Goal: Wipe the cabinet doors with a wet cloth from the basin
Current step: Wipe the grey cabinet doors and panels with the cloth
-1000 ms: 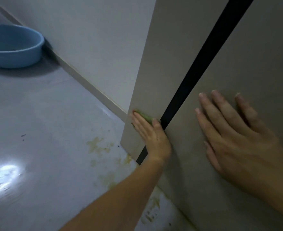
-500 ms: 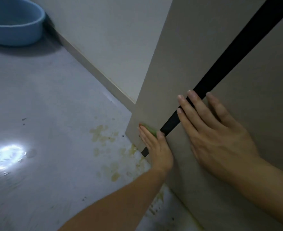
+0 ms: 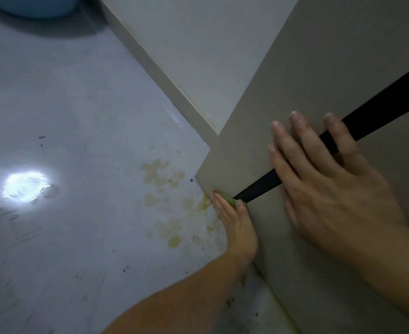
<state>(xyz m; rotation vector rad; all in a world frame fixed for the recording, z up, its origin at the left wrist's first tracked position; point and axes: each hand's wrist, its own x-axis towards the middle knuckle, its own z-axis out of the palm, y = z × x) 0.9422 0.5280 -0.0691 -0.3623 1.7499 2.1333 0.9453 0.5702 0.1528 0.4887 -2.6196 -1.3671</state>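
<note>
Two beige cabinet doors (image 3: 307, 75) fill the right side, split by a dark gap (image 3: 379, 102). My left hand (image 3: 237, 222) presses a green cloth (image 3: 230, 199) flat against the bottom corner of the left door, close to the floor; only a sliver of the cloth shows past my fingertips. My right hand (image 3: 331, 189) lies flat with spread fingers across the dark gap, on both doors. The blue basin (image 3: 37, 7) stands at the top left, mostly cut off by the frame.
The grey glossy floor (image 3: 78, 116) is wet, with a bright light reflection (image 3: 25, 186) at left and yellowish stains (image 3: 165, 179) near the door corner. A white wall with a skirting board (image 3: 165, 75) runs from the basin to the cabinet.
My left hand has slid the cloth down the left door to its bottom corner. My right hand has shifted left onto the dark gap. The view has tilted down, and the basin has nearly left the frame.
</note>
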